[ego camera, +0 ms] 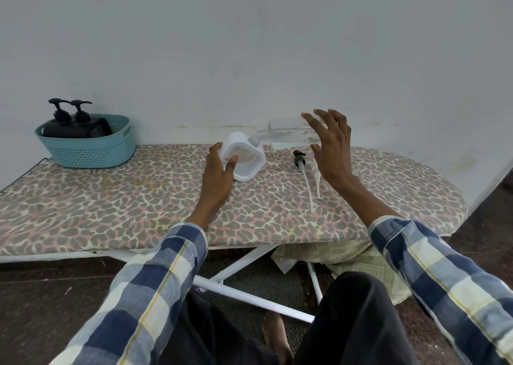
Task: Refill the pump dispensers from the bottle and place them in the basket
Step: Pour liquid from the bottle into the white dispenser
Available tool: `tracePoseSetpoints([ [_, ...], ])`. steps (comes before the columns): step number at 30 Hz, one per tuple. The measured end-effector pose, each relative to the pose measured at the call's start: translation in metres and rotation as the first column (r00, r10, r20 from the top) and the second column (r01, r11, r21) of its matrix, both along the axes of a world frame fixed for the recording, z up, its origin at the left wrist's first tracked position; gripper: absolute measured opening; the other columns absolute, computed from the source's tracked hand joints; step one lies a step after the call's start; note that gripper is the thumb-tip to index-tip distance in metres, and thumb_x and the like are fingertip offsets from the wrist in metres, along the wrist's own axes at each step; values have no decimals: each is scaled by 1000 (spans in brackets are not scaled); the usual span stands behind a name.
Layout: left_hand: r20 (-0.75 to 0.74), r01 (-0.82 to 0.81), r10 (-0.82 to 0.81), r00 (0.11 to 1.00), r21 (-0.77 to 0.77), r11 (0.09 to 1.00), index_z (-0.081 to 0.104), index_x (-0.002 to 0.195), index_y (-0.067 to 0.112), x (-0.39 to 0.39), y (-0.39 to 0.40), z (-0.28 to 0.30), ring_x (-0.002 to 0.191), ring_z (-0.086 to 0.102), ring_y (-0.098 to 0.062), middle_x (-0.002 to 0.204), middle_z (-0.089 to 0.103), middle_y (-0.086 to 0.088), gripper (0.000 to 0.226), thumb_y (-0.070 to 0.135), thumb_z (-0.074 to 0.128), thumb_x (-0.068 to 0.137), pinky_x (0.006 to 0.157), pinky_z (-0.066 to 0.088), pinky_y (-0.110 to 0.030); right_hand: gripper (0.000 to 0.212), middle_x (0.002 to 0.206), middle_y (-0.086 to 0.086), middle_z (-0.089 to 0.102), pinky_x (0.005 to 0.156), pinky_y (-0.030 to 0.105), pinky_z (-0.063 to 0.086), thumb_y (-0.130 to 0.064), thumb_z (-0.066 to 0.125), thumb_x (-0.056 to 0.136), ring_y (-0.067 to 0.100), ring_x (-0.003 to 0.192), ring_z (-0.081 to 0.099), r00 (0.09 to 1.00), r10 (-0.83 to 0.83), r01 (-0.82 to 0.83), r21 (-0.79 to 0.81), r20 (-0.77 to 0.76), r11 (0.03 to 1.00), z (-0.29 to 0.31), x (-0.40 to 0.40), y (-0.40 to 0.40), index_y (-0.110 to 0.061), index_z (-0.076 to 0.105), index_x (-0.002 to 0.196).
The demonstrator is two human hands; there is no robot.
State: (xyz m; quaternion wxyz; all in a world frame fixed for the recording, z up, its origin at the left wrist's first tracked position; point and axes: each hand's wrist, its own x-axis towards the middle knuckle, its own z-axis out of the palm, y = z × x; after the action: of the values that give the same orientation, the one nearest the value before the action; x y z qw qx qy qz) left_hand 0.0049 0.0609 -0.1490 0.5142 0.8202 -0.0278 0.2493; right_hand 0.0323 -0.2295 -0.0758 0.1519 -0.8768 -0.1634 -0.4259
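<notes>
So that liquid runs across, the right hand (pixel 330 145) grips a clear plastic bottle (pixel 288 135) sideways; the left hand (pixel 219 170) clasps a tilted white square dispenser (pixel 245 156).

Pale grey wall (pixel 249 45), leopard-print ironing board (pixel 111 212), dark floor (pixel 41 309)

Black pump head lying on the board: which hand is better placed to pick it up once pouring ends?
Probably the right hand: the black pump head lies just below it. The left hand is farther off, holding the white square container.
</notes>
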Motion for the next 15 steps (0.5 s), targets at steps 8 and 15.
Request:
tracePoseSetpoints([
  [8, 0, 7, -7, 1000, -10, 1000, 36, 155, 19, -2, 0, 1, 128, 56, -28, 148, 52, -10, 51, 34, 56, 111, 107, 53, -51, 89, 154, 2, 50, 112, 45, 37, 13, 74, 78, 30, 148, 35, 1000, 1, -1, 0, 8, 1000, -1, 0, 0, -29, 51, 153],
  [15, 4, 3, -3, 1000, 5, 1000, 36, 154, 19, -1, 0, 1, 127, 56, -28, 147, 52, -10, 50, 35, 56, 111, 106, 53, -49, 90, 154, 1, 49, 113, 45, 36, 14, 75, 77, 30, 148, 35, 1000, -10, 10, -3, 2, 1000, -1, 0, 1, -29, 51, 153],
])
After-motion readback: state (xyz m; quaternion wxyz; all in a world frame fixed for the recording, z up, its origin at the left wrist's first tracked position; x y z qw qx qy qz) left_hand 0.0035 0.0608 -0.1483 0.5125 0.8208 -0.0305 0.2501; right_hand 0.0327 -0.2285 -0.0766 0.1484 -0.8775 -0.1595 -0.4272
